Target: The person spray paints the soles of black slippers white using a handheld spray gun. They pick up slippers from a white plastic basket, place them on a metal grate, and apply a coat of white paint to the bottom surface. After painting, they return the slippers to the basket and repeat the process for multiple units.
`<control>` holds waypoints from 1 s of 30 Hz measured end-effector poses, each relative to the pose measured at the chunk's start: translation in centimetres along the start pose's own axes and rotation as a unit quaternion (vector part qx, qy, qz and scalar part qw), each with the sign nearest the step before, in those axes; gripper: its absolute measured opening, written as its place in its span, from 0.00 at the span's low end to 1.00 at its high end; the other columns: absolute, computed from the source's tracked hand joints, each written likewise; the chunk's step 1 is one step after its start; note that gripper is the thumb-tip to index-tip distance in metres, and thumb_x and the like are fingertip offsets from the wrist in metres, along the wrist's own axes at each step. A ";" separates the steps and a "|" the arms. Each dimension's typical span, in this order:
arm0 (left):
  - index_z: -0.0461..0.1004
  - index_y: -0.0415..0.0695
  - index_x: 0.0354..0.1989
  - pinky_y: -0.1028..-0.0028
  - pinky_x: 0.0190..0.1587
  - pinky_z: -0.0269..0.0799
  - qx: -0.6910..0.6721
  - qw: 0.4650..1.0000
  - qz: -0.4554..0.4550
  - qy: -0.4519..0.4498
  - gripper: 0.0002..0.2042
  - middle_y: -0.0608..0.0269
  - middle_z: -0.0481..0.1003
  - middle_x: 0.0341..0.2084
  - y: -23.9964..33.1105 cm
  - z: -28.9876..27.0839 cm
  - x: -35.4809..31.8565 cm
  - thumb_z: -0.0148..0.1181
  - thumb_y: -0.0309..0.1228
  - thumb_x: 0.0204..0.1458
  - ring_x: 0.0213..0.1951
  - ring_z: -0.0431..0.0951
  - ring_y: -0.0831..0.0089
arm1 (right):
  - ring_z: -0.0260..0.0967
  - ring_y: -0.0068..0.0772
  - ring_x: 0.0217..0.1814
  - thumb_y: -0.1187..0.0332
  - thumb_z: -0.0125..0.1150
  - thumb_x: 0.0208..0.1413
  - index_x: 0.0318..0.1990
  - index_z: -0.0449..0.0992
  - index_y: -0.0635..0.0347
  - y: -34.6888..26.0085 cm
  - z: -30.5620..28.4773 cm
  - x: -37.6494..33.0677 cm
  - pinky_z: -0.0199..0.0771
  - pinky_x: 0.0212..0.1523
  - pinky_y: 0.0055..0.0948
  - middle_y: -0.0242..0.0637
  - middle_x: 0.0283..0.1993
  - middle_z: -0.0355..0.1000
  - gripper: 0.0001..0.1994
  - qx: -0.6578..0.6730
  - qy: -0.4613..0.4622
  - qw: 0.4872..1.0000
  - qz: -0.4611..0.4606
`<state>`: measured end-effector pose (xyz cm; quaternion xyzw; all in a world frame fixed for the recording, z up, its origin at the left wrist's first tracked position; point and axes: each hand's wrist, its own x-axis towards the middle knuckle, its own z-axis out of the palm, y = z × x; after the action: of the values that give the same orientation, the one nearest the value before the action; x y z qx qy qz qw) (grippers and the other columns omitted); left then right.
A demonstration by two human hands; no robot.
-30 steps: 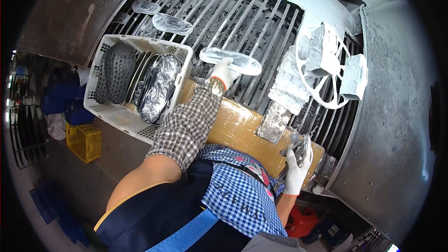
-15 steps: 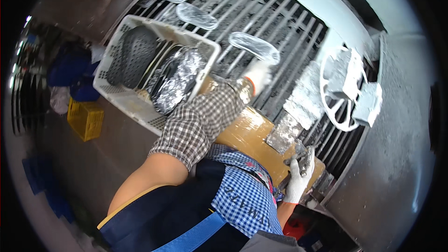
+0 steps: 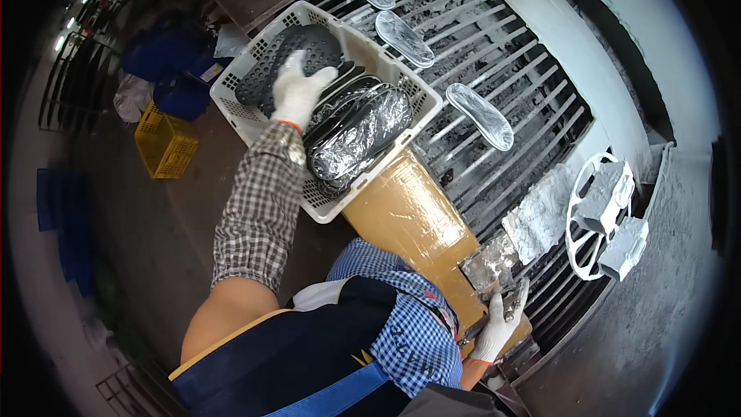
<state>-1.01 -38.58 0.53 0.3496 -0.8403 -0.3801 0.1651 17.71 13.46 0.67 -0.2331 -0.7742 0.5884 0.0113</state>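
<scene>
My left hand point(image 3: 299, 93), in a white glove, reaches into a white plastic crate point(image 3: 323, 216). It rests over a black shoe sole with round holes point(image 3: 312, 40), thumb spread away from the fingers. Beside that sole, several dark soles stand on edge, and a shiny black sole point(image 3: 363, 135) lies in front. My right hand point(image 3: 498, 330), also gloved, is closed near the grate's front edge around a small, dark metallic object; its kind is unclear. Close to its fingertips lies a dull metal plate point(image 3: 492, 262).
Silvery sole-shaped pieces point(image 3: 480, 116) lie on a powder-coated bar grate point(image 3: 532, 81). A brown taped cardboard piece point(image 3: 421, 201) lies before me. A white-coated wheel point(image 3: 579, 239) with boxy parts stands at right. A yellow crate point(image 3: 166, 143) sits on the floor at left.
My left hand has moved left from above the grate, near a silvery piece, into the white crate onto the black sole. The right hand stays near the grate's front edge. The view has shifted.
</scene>
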 end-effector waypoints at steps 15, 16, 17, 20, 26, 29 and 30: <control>0.57 0.34 0.77 0.60 0.70 0.70 0.188 0.975 -0.069 -0.093 0.60 0.34 0.66 0.69 -8.0 -3.0 8.8 0.84 0.47 0.34 0.69 0.71 0.47 | 0.64 0.37 0.74 0.75 0.67 0.65 0.78 0.59 0.67 0.2 -0.5 0.0 0.64 0.73 0.36 0.46 0.77 0.62 0.36 0.020 -0.008 1.000 -0.009; 0.57 0.34 0.76 0.61 0.70 0.69 0.180 0.975 -0.069 -0.111 0.60 0.34 0.67 0.68 -7.9 -3.0 8.7 0.84 0.47 0.34 0.69 0.71 0.48 | 0.64 0.37 0.74 0.75 0.67 0.65 0.78 0.59 0.67 0.3 -0.5 0.1 0.63 0.74 0.36 0.46 0.77 0.62 0.36 0.014 -0.008 1.000 -0.015; 0.58 0.33 0.76 0.61 0.70 0.69 0.173 0.974 -0.069 -0.129 0.60 0.34 0.68 0.68 -8.0 -3.1 8.6 0.84 0.47 0.33 0.69 0.72 0.49 | 0.63 0.37 0.74 0.75 0.67 0.65 0.78 0.59 0.68 0.4 -0.5 0.2 0.63 0.74 0.36 0.46 0.77 0.62 0.36 0.004 -0.011 1.000 -0.019; 0.64 0.30 0.72 0.63 0.67 0.72 0.171 0.982 -0.012 -0.079 0.56 0.36 0.75 0.63 -10.1 -1.9 8.1 0.84 0.46 0.34 0.64 0.77 0.51 | 0.62 0.38 0.76 0.74 0.66 0.65 0.78 0.60 0.68 0.3 -0.5 0.4 0.62 0.75 0.36 0.46 0.77 0.62 0.35 -0.017 -0.017 0.999 -0.021; 0.69 0.31 0.67 0.62 0.66 0.72 0.090 0.990 -0.036 -0.101 0.48 0.38 0.76 0.60 -7.8 -1.9 5.1 0.83 0.43 0.36 0.62 0.78 0.51 | 0.61 0.39 0.77 0.75 0.66 0.65 0.77 0.60 0.69 -0.6 0.0 0.3 0.61 0.76 0.37 0.47 0.78 0.60 0.35 -0.008 -0.014 1.000 -0.014; 0.69 0.33 0.67 0.61 0.67 0.71 0.115 0.991 -0.028 -0.070 0.47 0.37 0.75 0.61 -5.7 -0.6 2.3 0.82 0.42 0.37 0.63 0.77 0.50 | 0.62 0.39 0.76 0.75 0.66 0.65 0.77 0.60 0.69 0.3 -0.6 0.6 0.62 0.75 0.37 0.47 0.78 0.60 0.35 -0.012 -0.019 0.999 -0.028; 0.67 0.36 0.68 0.60 0.68 0.70 0.105 0.992 -0.006 -0.066 0.47 0.36 0.73 0.62 -5.8 0.3 1.4 0.81 0.43 0.38 0.64 0.75 0.47 | 0.62 0.39 0.76 0.75 0.66 0.64 0.77 0.60 0.70 0.2 -0.6 0.5 0.63 0.75 0.38 0.47 0.77 0.61 0.35 -0.018 -0.017 0.999 -0.031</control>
<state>0.52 -42.11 -4.05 0.3442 -0.8826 -0.3126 0.0692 17.49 14.27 0.51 -0.1991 -0.7917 0.5775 0.0125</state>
